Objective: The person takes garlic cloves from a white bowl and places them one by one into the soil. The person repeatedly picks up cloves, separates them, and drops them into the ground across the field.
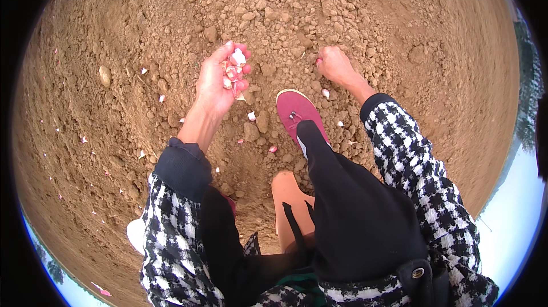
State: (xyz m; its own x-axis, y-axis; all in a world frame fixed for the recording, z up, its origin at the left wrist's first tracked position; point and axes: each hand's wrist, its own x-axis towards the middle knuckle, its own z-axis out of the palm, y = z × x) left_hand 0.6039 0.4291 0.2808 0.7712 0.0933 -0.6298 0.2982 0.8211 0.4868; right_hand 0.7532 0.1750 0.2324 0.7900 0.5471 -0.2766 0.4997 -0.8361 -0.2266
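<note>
My left hand [220, 78] is turned palm up, its fingers curled around several garlic cloves [233, 71] with pink and white skins. To the right, my right hand [336, 64] is just above or at the cloddy soil, back of the hand up; a bit of pink shows at its fingertips, probably a garlic clove, mostly hidden. Below that hand a garlic clove [326, 93] sits in the soil, with another clove [340, 124] further down. Between my forearms, more cloves stand in the soil, one whitish [251, 116] and one pink [272, 148].
My dark-red shoe [299, 112] rests on the soil between the hands. An orange object with black straps [289, 204] lies between my legs. Scattered cloves dot the soil on the left, near a pale stone [105, 76]. Loose clods [269, 11] cover the ground ahead.
</note>
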